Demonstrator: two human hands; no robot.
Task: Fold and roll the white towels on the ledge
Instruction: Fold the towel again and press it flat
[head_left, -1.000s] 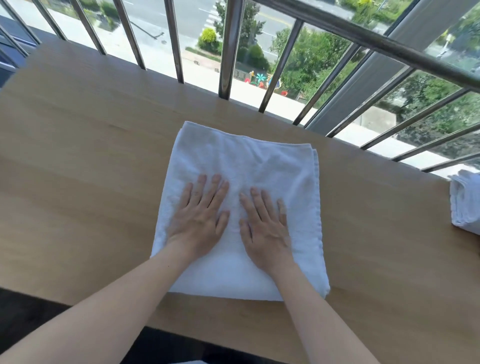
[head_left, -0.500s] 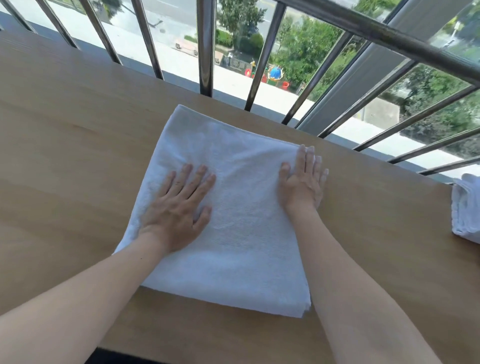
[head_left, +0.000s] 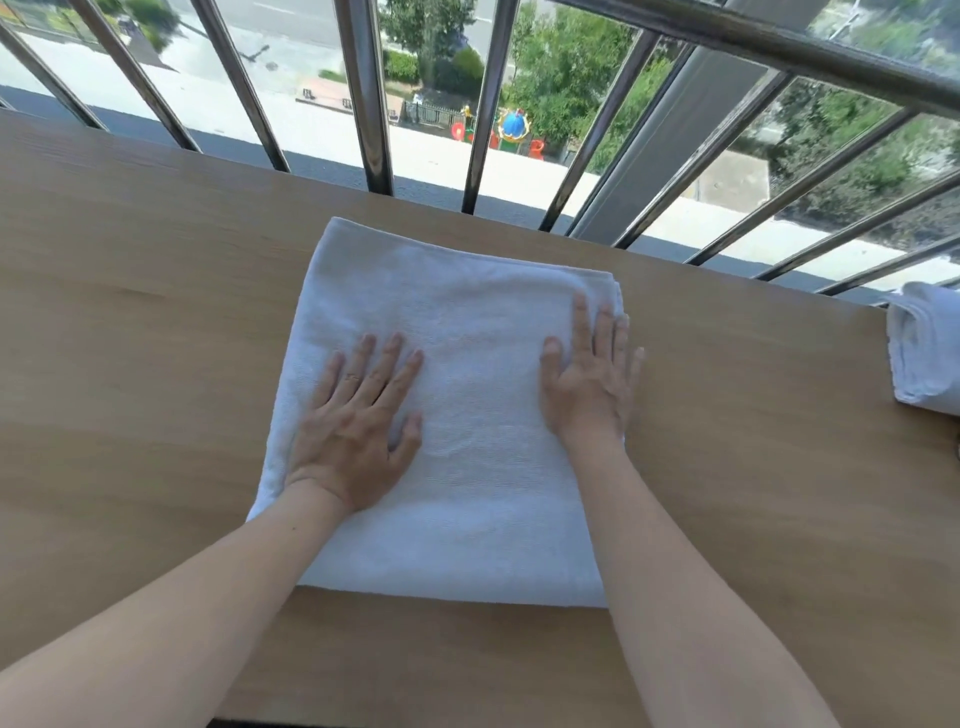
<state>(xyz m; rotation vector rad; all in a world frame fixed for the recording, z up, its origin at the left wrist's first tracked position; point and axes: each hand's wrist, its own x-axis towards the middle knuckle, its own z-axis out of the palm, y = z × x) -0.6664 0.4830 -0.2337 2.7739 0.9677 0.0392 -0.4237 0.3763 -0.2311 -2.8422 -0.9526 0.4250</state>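
Note:
A white towel (head_left: 467, 415), folded into a flat square, lies on the wooden ledge (head_left: 130, 364) just in front of the railing. My left hand (head_left: 358, 426) presses flat on its left half, fingers spread and straight. My right hand (head_left: 592, 379) lies flat along the towel's right edge, fingers straight and reaching toward the far right corner, the little finger over the edge onto the wood. A second white towel (head_left: 930, 353), folded or bundled, sits at the ledge's far right and is cut off by the frame.
A metal railing (head_left: 371, 104) with slanted bars runs along the ledge's far edge, with a street and trees far below. Bare wood stretches to the left of the towel and between the two towels. The ledge's near edge runs along the bottom of the view.
Both hands have slid apart from the towel's middle: the left toward the left half, the right out to the right edge. The view has shifted a little.

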